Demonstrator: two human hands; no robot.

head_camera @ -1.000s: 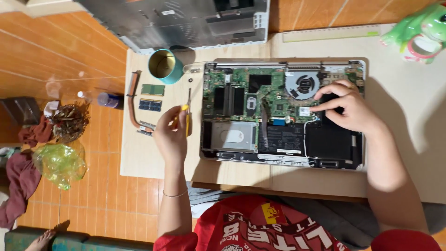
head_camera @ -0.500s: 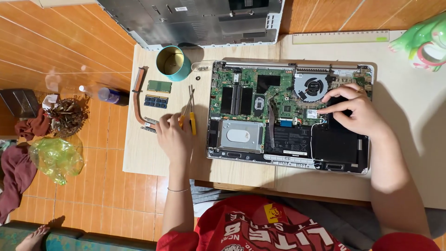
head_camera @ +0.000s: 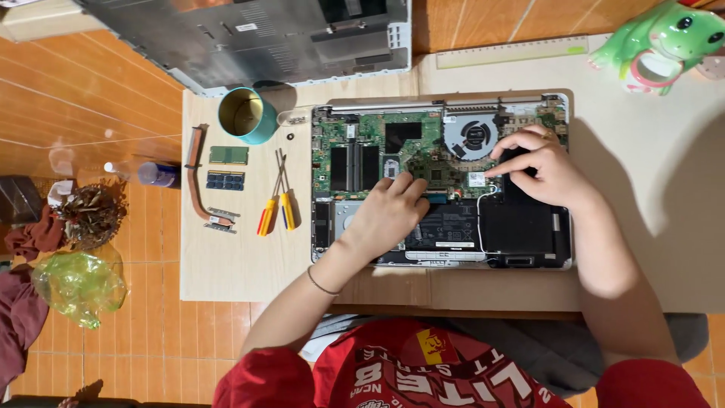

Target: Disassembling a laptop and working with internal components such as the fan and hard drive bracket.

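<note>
The left hand (head_camera: 387, 215) has been moved off the screwdrivers (head_camera: 276, 205) onto the opened laptop (head_camera: 442, 177), fingers loosely curled, empty, steadying it on the desk (head_camera: 234, 261). The right hand (head_camera: 545, 168) is pressed beside the fan (head_camera: 474, 136), fingertips pinched; a grip cannot be told. A white label is seen on the black battery (head_camera: 453, 230).

We have an opened laptop (head_camera: 442, 181) lying flat on the pale table, its bottom cover off and its insides facing up. A green circuit board fills the upper half, with a round grey fan at the upper right and two dark memory slots at the left. A black battery stretches along the lower edge, a silver drive bay sits at lower left, and thin wires run across the middle.
</note>
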